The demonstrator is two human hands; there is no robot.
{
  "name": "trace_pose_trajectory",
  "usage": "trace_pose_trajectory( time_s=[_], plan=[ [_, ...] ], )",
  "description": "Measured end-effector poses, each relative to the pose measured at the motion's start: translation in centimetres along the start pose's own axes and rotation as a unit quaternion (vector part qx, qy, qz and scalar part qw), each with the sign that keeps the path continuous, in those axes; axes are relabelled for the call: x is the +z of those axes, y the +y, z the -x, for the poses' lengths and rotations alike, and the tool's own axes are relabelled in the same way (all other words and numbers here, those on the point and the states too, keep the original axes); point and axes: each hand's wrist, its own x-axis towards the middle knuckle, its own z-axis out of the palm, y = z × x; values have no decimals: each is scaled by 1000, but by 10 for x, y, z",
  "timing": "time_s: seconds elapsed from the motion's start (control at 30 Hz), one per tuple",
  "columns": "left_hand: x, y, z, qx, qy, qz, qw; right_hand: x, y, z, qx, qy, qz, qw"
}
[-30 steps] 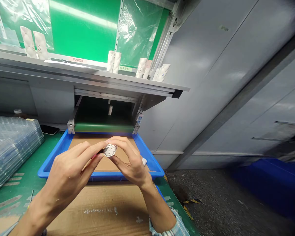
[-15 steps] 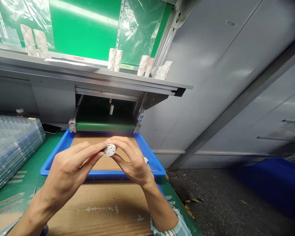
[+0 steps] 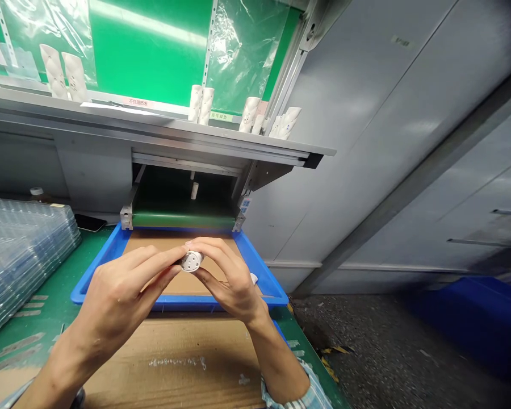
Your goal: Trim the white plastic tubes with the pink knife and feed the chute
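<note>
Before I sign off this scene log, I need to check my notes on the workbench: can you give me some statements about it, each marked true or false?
1. The left hand and right hand both hold one white cylindrical part. True.
2. The part's camera-facing end is solid. False: it shows several small holes.
3. The blue tray sits at the near end of the green conveyor belt. True.
4. The smartphone lies inside the blue tray. False: the smartphone lies beside the stacked clear plastic trays.
5. A small white cylinder is on the conveyor belt. True.
</note>
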Motion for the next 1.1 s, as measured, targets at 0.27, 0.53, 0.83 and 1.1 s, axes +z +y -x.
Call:
trace_pose_trajectory(
  time_s=[0.27, 0.53, 0.83, 1.1],
  plan=[
    [3, 5, -1, 10, 14, -63, 998, 2, 0, 0, -17, 13, 50, 999],
    [11, 23, 5, 15, 48, -121, 991, 4, -3, -1, -57, 68, 147, 985],
    [8, 37, 3, -47, 46, -44, 997, 10, -6, 2, -91, 128, 248, 956],
    [3, 37, -3, -85, 18, 64, 994, 13, -6, 4, -56, 138, 195, 969]
  ],
)
